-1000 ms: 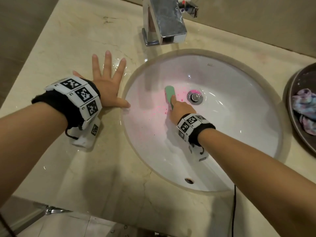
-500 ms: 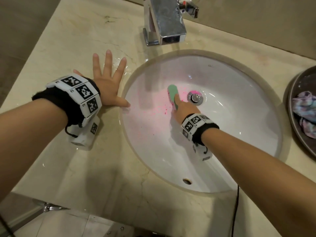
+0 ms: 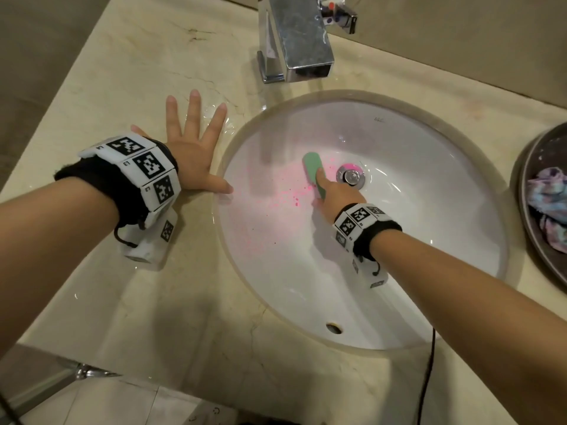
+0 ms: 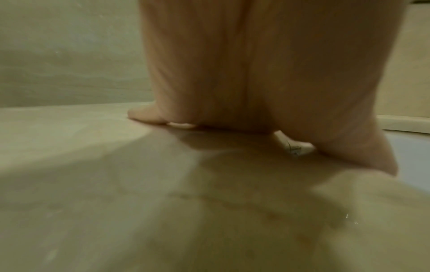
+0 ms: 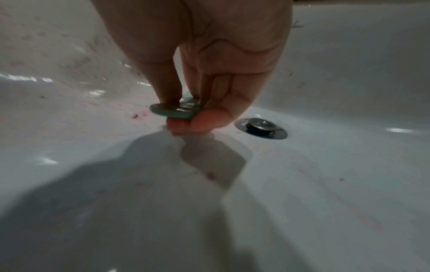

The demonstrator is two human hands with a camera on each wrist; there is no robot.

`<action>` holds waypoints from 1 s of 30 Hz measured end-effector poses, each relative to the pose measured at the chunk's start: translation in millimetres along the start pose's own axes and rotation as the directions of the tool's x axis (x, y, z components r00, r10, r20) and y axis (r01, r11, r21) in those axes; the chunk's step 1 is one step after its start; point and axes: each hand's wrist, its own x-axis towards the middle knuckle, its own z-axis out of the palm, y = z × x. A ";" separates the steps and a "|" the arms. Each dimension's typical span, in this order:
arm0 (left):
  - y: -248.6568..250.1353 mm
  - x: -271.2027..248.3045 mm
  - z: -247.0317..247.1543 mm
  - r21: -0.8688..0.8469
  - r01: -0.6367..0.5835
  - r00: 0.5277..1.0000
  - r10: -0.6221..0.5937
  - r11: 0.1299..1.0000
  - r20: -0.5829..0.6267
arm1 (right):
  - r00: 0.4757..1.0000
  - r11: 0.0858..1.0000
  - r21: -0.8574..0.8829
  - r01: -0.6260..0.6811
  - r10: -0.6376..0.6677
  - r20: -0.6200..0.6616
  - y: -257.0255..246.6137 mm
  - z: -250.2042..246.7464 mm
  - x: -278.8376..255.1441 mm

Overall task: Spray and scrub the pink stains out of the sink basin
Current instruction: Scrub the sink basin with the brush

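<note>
Two hands | right hand (image 3: pixel 334 194) fingers (image 5: pixel 167 88) pinching green scrubber (image 3: pixel 313 170) beside drain (image 3: pixel 351 176) | left hand (image 3: pixel 196 161) fingers spread flat on counter (image 3: pixel 122 87)

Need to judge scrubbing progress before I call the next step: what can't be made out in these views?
- Stains under the green scrubber and right hand: covered by them in head view.
- Pink specks: right wrist view blurs them, so the amount left is unclear.
- Basin near wall: hidden by the right forearm.
- Left hand: left wrist view blurred, showing only the palm against the counter.
- Bowl with a cloth: cut off by the right edge.
</note>
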 end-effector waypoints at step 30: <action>-0.7 0.7 -0.4 0.003 -0.001 1.000 0.001 1.000 0.002 | 0.996 0.995 0.040 0.088 -0.089 0.019 -0.5 1.0 -3.8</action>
